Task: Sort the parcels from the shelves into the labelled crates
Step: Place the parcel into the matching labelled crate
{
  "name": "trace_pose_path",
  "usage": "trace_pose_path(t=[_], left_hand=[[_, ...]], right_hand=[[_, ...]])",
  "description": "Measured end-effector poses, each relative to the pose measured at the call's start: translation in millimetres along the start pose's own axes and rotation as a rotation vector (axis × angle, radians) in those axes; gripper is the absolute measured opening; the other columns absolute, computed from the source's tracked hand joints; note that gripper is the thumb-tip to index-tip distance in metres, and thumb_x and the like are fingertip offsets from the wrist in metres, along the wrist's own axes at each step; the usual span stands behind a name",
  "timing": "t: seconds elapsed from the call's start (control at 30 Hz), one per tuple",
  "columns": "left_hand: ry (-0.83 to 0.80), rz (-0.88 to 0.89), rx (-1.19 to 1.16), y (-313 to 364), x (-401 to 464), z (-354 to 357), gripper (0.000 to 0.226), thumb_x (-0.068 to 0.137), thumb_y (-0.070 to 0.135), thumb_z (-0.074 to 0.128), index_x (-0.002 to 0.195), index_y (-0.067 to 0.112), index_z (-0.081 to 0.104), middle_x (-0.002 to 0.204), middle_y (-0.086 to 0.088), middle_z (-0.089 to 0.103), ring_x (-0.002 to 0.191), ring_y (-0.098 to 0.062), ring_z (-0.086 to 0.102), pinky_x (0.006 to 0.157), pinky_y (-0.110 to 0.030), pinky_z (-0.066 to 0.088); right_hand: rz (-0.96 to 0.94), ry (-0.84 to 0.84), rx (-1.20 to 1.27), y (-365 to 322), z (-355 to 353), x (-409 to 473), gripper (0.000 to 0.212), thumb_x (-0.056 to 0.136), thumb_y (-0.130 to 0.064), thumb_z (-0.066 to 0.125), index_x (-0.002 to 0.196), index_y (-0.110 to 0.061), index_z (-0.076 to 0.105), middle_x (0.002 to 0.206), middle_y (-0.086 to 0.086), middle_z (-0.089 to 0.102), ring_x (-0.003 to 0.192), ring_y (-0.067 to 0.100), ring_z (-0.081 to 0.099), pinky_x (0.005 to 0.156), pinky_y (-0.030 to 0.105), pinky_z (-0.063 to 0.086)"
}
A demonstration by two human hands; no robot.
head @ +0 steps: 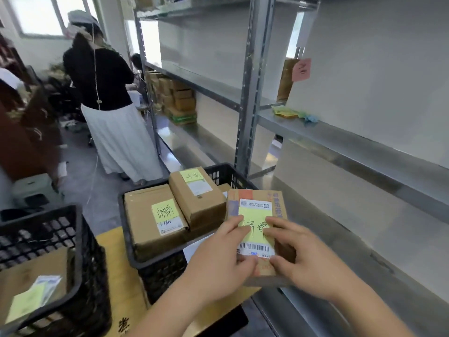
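A brown cardboard parcel (277, 203) with a yellow handwritten note and a barcode label is held in front of me, at the right edge of a black crate (126, 237). My left hand (218, 259) grips its lower left side, fingers lying across the yellow note. My right hand (308, 256) grips the lower right side, thumb under the barcode. Inside that crate lie two parcels with yellow notes, a large one (141, 222) and a smaller one (194, 195).
A second black crate (80, 242) at the left holds a flat box with a yellow note. Both crates stand on a wooden table (116, 268). Metal shelving (340, 142) fills the right. A person in a black top and white skirt (107, 98) stands ahead left.
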State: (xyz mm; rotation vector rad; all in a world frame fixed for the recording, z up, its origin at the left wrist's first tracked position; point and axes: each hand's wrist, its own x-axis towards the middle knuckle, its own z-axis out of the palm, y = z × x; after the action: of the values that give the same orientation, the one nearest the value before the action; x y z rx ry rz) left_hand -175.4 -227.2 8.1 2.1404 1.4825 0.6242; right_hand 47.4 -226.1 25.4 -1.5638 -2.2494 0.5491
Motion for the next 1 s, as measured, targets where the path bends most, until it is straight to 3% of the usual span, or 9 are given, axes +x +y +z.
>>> trace_pose_path(t=[0.1,0.17,0.23,0.4,0.5,0.63,0.73,0.9,1.0], left_hand=[[0.047,0.005,0.001,-4,33,-10,0.069,0.091,0.050,0.059,0.154,0.031,0.038,0.163,0.026,0.013,0.132,-0.001,0.046,0.111,-0.032,0.041],[0.081,-0.002,0.014,-8,61,-15,0.068,0.093,0.050,0.060,0.154,0.031,0.038,0.162,0.023,0.016,0.140,-0.002,0.035,0.114,-0.029,0.036],[0.111,-0.020,0.020,-10,92,-19,0.068,0.093,0.049,0.061,0.154,0.029,0.039,0.162,0.020,0.019,0.143,-0.005,0.030,0.113,-0.025,0.033],[0.171,-0.117,0.051,-19,173,-22,0.068,0.092,0.048,0.064,0.152,0.027,0.040,0.162,0.016,0.023,0.139,-0.007,0.037,0.109,-0.031,0.042],[0.197,-0.189,0.063,-28,214,-18,0.069,0.091,0.046,0.064,0.152,0.026,0.041,0.160,0.016,0.024,0.138,-0.005,0.036,0.109,-0.027,0.038],[0.183,-0.281,0.083,-45,254,-10,0.068,0.092,0.046,0.062,0.153,0.025,0.040,0.161,0.017,0.022,0.138,-0.006,0.037,0.110,-0.026,0.036],[0.149,-0.330,0.126,-58,271,-5,0.065,0.094,0.044,0.060,0.153,0.023,0.040,0.163,0.013,0.022,0.139,-0.007,0.037,0.109,-0.026,0.035],[0.101,-0.415,0.174,-75,289,5,0.048,0.094,0.039,0.057,0.137,0.019,0.051,0.154,0.006,0.034,0.125,-0.013,0.047,0.094,-0.028,0.042],[0.107,-0.454,0.178,-86,295,9,0.050,0.092,0.040,0.059,0.136,0.017,0.051,0.154,0.004,0.036,0.126,-0.015,0.048,0.097,-0.031,0.043]], right_hand=[[-0.027,-0.004,0.005,8,-15,40,0.060,0.079,-0.043,0.062,0.138,-0.036,0.060,0.152,-0.034,0.035,0.139,-0.001,0.038,0.117,0.029,0.034],[-0.049,-0.020,-0.005,19,-27,73,0.056,0.082,-0.038,0.068,0.138,-0.034,0.061,0.151,-0.034,0.036,0.137,-0.002,0.040,0.113,0.026,0.036],[-0.069,-0.031,-0.003,32,-39,109,0.053,0.084,-0.030,0.073,0.136,-0.033,0.063,0.150,-0.033,0.038,0.135,-0.006,0.039,0.109,0.019,0.034],[-0.122,-0.037,0.053,69,-53,204,0.056,0.081,-0.018,0.075,0.135,-0.027,0.065,0.147,-0.027,0.044,0.133,-0.008,0.038,0.111,0.014,0.031],[-0.146,-0.082,0.076,89,-53,255,0.059,0.080,-0.017,0.073,0.138,-0.024,0.063,0.149,-0.024,0.043,0.129,-0.010,0.038,0.103,0.002,0.025],[-0.173,-0.146,0.104,115,-43,307,0.061,0.079,-0.019,0.073,0.139,-0.026,0.062,0.151,-0.027,0.041,0.132,-0.007,0.039,0.113,0.019,0.031],[-0.198,-0.191,0.104,128,-26,334,0.060,0.083,-0.020,0.073,0.141,-0.025,0.060,0.153,-0.025,0.039,0.139,-0.001,0.038,0.116,0.020,0.028],[-0.232,-0.238,0.120,142,1,361,0.057,0.083,-0.028,0.073,0.140,-0.028,0.061,0.153,-0.025,0.040,0.140,0.001,0.038,0.120,0.028,0.031],[-0.237,-0.234,0.138,142,9,372,0.057,0.082,-0.032,0.073,0.138,-0.028,0.062,0.151,-0.025,0.043,0.140,0.006,0.040,0.119,0.035,0.035]])
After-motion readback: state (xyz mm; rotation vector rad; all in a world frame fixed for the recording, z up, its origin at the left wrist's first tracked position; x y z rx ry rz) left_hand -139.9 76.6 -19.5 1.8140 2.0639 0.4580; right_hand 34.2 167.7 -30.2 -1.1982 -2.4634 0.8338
